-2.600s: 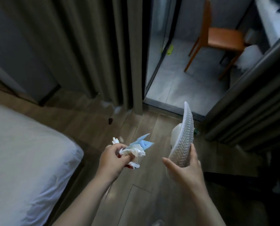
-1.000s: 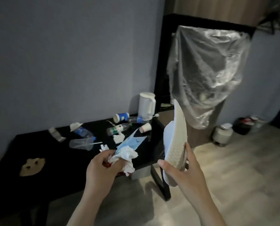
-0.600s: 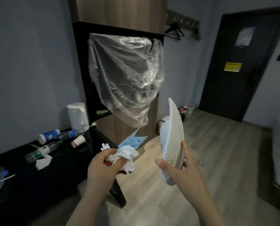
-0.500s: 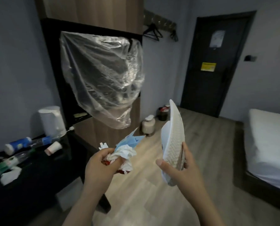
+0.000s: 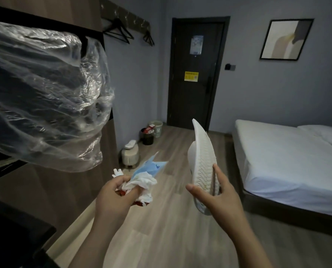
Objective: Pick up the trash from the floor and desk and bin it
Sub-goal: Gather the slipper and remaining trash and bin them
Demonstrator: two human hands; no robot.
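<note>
The left hand (image 5: 113, 198) has its fingers closed around a bundle of tissues and wrappers (image 5: 142, 182), while the right hand (image 5: 217, 198) clamps thumb and fingers on a white slipper (image 5: 203, 161) held upright, probably to carry both to the bin (image 5: 147, 135) near the door (image 5: 196, 74)

The wooden floor (image 5: 161, 229) is stretching out ahead of me. By the wall on my left a dark bin (image 5: 147, 137) is standing on it, with a pale bin (image 5: 158, 127) just behind. Nearer to me, a small cream stool (image 5: 130, 157) is standing on short legs. On my right the bed (image 5: 277, 161) is resting on the floor, with a pillow (image 5: 324, 132) lying on its white sheet.
</note>
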